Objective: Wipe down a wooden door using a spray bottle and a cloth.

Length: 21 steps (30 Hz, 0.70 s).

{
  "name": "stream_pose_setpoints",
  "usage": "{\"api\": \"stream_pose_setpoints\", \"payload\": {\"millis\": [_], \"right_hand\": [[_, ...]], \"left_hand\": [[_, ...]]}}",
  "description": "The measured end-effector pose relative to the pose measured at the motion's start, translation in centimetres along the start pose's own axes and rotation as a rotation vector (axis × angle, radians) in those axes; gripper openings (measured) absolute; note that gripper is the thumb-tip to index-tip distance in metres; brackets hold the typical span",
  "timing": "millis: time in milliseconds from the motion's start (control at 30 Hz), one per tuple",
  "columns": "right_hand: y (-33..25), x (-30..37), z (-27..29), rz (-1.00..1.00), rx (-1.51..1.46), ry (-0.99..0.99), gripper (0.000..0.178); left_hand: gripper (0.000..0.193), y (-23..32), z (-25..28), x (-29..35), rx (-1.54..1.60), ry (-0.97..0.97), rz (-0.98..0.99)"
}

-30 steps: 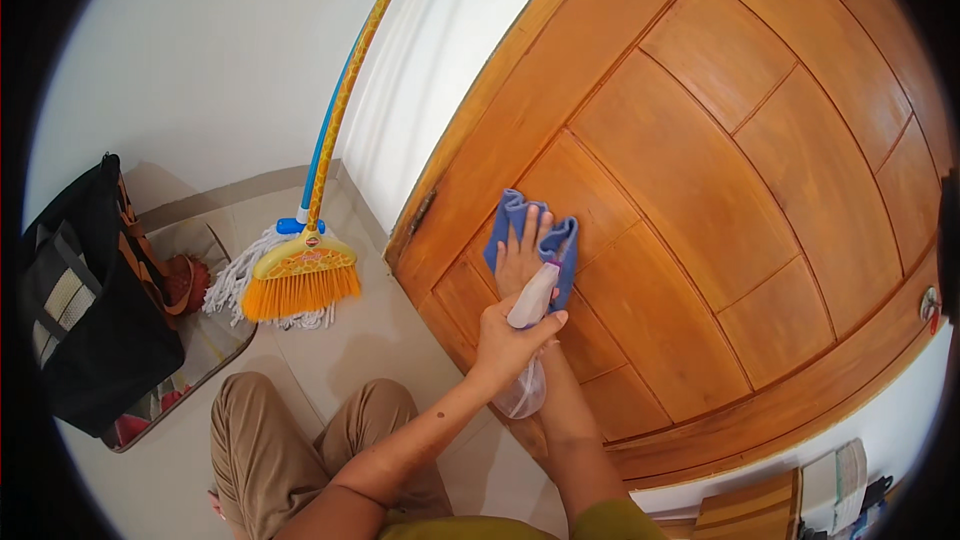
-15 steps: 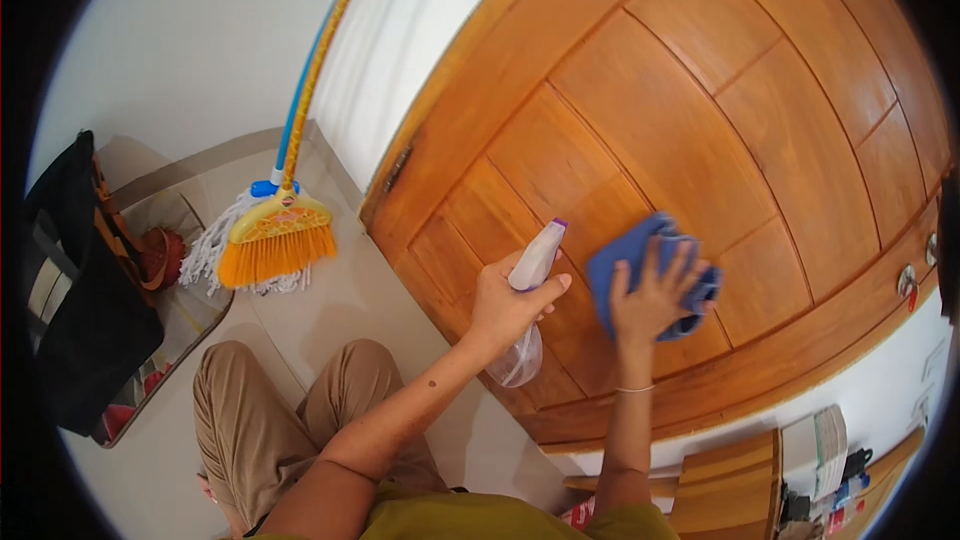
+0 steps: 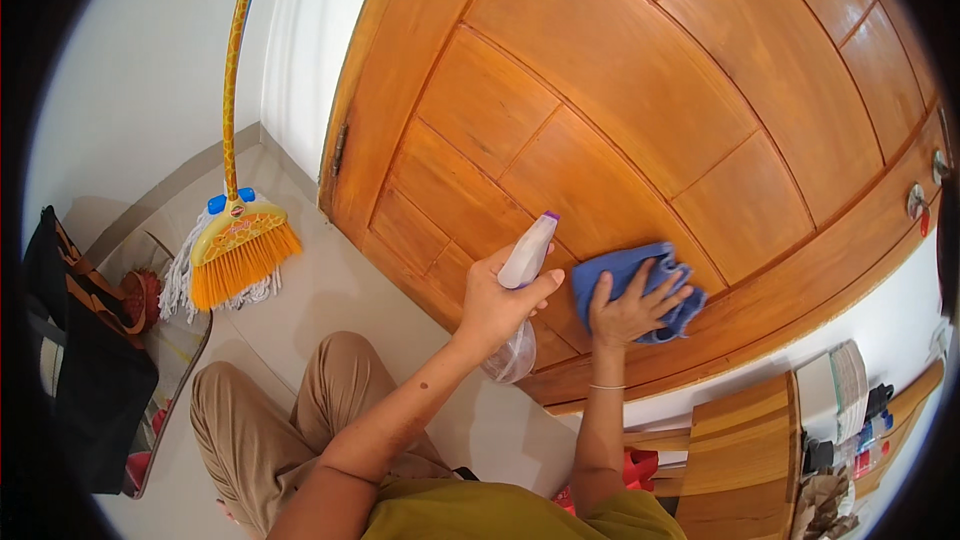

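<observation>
My left hand [image 3: 498, 308] is wrapped round the neck of a clear spray bottle [image 3: 527, 254]. Its white and purple head points up toward the wooden door [image 3: 600, 70], and part of the bottle shows below my hand. Against the lower part of the door my right hand [image 3: 628, 316] holds a blue cloth [image 3: 610, 268], fingers spread across it. Folds of the cloth bunch up beside the fingertips. The panelled door is a glossy orange-brown with grooves between its panels.
A yellow broom [image 3: 240, 240] and a white string mop [image 3: 178, 275] stand in the left corner. Left of my knees is a black bag [image 3: 95, 390] by a low rack. A door knob [image 3: 917, 202] is at far right, above a wooden cabinet [image 3: 740, 450].
The cloth under my right hand has moved down the door, toward its lower edge. My left hand keeps its hold on the spray bottle. The whole view has shifted somewhat.
</observation>
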State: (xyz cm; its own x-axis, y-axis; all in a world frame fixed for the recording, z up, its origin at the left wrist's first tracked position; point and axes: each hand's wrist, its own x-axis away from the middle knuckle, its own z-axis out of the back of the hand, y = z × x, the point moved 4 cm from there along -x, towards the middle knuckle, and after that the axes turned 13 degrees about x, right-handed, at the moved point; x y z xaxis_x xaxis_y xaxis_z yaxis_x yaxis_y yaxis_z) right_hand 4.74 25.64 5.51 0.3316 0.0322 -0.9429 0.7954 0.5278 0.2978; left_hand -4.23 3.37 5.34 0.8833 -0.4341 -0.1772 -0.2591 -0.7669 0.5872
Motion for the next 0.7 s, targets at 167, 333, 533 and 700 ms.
{"api": "stream_pose_setpoints", "payload": {"millis": [167, 333, 533, 700], "right_hand": [[-0.7, 6.4, -0.8, 0.134, -0.072, -0.047, 0.056], [0.9, 2.0, 0.4, 0.143, -0.107, -0.102, 0.059], [4.1, -12.7, 3.7, 0.022, 0.103, 0.101, 0.065], [6.2, -21.4, 3.1, -0.143, 0.045, 0.194, 0.073]], "left_hand": [[0.039, 0.5, -0.9, 1.4, -0.013, -0.039, -0.005], [0.043, 1.5, -1.6, 2.7, -0.073, -0.083, 0.06], [0.044, 1.2, -2.0, 2.5, -0.07, -0.086, 0.082], [0.042, -0.2, -2.6, 1.2, -0.051, -0.094, 0.054]]}}
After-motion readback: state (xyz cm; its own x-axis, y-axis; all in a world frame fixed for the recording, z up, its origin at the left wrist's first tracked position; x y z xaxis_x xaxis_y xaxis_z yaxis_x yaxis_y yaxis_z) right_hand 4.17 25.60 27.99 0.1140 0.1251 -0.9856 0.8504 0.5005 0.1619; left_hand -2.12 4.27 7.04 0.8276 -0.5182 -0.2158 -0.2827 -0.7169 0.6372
